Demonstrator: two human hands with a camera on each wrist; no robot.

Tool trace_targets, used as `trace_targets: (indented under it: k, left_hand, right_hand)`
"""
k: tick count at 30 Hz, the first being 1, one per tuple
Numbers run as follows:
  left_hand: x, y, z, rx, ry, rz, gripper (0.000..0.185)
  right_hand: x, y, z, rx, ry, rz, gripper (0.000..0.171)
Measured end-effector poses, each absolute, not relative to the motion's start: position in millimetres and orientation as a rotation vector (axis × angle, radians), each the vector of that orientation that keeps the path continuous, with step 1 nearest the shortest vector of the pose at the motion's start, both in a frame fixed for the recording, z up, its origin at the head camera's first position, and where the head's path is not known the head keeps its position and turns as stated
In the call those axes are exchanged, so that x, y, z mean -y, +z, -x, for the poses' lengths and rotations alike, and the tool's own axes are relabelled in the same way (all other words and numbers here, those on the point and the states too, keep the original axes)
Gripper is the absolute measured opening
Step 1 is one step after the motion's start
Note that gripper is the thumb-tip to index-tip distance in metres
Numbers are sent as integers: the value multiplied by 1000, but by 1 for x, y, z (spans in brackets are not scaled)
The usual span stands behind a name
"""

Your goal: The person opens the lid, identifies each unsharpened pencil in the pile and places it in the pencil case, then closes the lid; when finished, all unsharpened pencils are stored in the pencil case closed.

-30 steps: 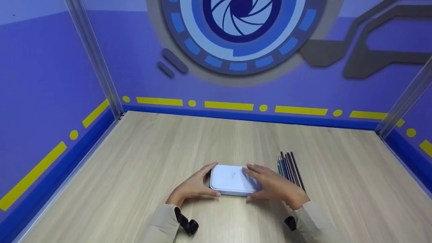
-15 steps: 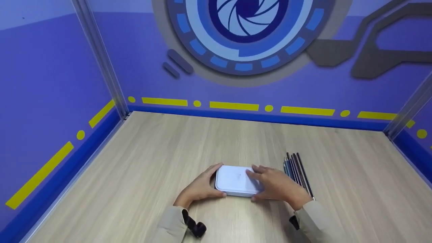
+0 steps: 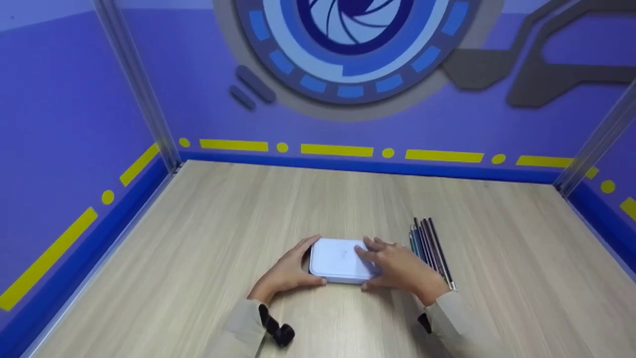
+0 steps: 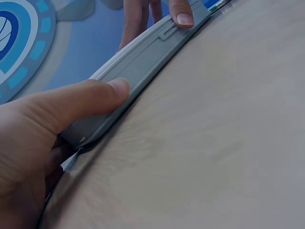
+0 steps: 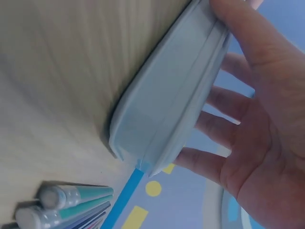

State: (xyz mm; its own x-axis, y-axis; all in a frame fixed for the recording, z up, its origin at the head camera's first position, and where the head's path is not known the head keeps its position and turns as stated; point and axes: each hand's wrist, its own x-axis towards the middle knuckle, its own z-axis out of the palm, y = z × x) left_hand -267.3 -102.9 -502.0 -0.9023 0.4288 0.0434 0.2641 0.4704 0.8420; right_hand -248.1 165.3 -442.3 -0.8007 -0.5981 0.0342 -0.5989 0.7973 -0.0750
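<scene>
A flat white case [image 3: 338, 260] with rounded corners lies closed on the wooden table [image 3: 208, 248]. My left hand [image 3: 290, 271] grips its left end, thumb on the front edge [image 4: 116, 88] and fingers behind. My right hand [image 3: 397, 268] lies over the right part of the lid, thumb [image 4: 182, 14] pressing the front edge by the clasp and fingers spread across the top [image 5: 224, 138]. The case's side seam [image 5: 188, 95] shows in the right wrist view.
A row of several pens or pencils [image 3: 428, 248] lies side by side just right of the case; their capped ends [image 5: 57, 202] show in the right wrist view. Purple walls with yellow dashes enclose the table on three sides.
Both hands stay on the case in the same grip. The view shifts slightly; the case and pens have not visibly moved.
</scene>
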Motion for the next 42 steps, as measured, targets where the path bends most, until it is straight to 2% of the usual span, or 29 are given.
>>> trace_targets:
  k: [5,12,24,42]
  left_hand:
    - [103,-508,259,-2542,1426,-591,102]
    - [102,-502,267,-2567,1393,-632,102]
    - [102,-498,270,-2589,1393,-623,100]
    - [99,-502,265,-2555,1449,-636,102]
  right_hand:
    - [-157,-440,241,3036,36,-945,77]
    - [-160,-440,244,2971,-35,-947,77]
    - [-157,-443,249,2767,-257,-1072,75]
    - [-162,-449,248,2691,-318,-1134,74]
